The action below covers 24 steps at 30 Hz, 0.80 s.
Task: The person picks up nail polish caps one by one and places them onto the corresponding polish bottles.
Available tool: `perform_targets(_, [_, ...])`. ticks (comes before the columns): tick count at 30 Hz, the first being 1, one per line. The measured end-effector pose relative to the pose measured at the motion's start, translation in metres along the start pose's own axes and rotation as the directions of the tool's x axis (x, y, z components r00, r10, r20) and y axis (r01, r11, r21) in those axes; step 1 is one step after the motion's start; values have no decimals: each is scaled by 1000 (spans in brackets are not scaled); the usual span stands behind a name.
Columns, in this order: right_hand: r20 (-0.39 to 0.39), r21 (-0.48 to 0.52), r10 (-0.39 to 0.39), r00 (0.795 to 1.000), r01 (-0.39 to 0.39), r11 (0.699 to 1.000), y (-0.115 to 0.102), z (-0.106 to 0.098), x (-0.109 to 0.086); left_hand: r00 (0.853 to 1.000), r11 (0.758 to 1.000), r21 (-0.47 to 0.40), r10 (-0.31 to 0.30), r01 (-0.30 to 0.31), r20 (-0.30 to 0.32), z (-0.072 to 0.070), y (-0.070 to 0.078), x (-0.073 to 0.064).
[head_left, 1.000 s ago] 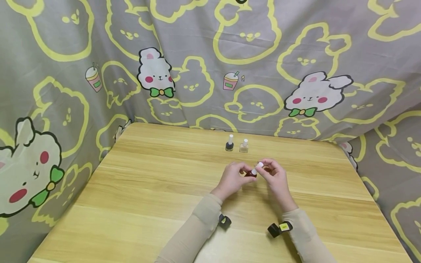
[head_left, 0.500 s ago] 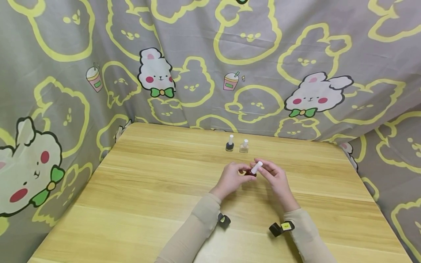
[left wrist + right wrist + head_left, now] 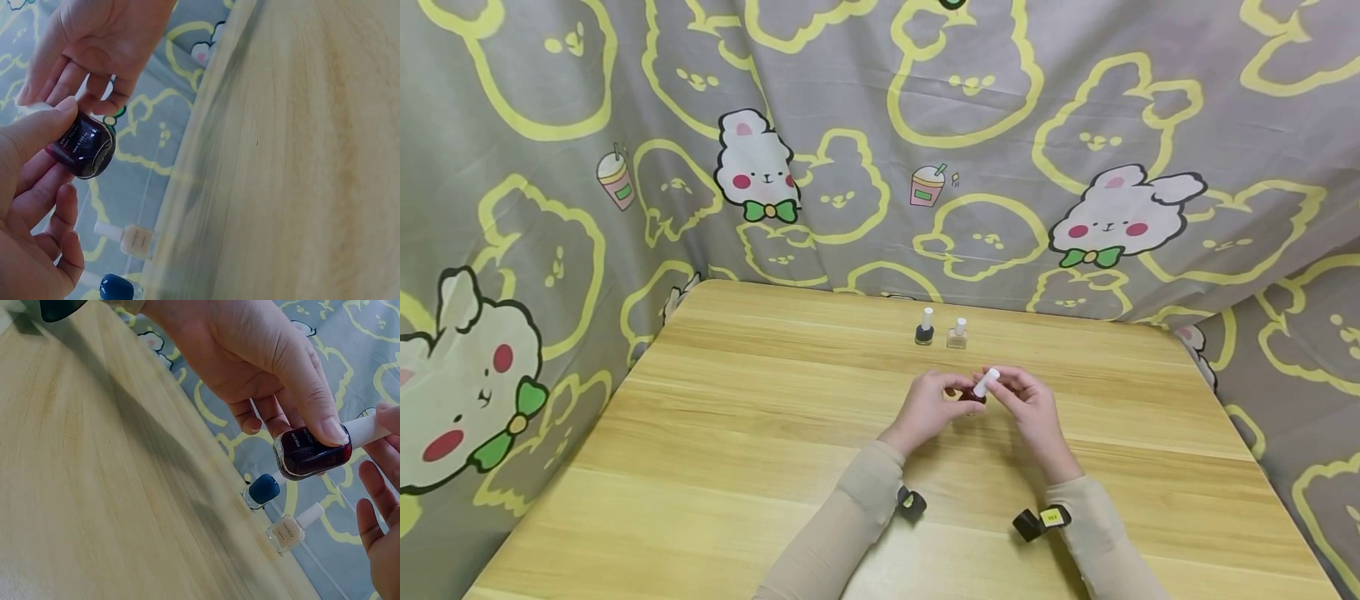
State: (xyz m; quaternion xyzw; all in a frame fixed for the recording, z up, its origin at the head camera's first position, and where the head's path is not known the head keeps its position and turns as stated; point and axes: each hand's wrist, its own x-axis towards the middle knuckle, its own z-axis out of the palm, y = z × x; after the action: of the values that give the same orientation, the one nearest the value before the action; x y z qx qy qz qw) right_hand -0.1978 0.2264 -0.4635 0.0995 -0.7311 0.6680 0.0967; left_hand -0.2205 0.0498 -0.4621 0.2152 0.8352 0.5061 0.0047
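A dark red nail polish bottle with a white cap is held tilted above the table, its cap end toward the right. My left hand pinches the glass body between thumb and fingers. The thumb and fingers of my right hand pinch the white cap, which sits at the bottle's neck. In the left wrist view the red bottle shows small pale lettering, while my left thumb hides part of it.
Behind the hands a dark blue nail polish bottle and a pale beige one stand upright side by side on the wooden table. A patterned grey curtain hangs along the table's back and sides.
Over the last second my right fingers have shifted slightly around the white cap. The left hand keeps its grip on the red bottle, and the other two bottles stay put.
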Motion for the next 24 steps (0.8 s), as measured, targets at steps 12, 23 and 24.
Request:
perform_targets(12, [-73, 37, -25, 997, 27, 999, 1, 3, 0, 1000, 1000, 19, 2, -2, 2, 3, 0, 1])
perform_targets(23, [-79, 58, -23, 997, 28, 998, 2, 5, 0, 1000, 1000, 19, 10, -10, -2, 4, -1, 1])
perform_targets(24, [-72, 57, -22, 997, 26, 998, 2, 5, 0, 1000, 1000, 20, 11, -11, -1, 4, -2, 1])
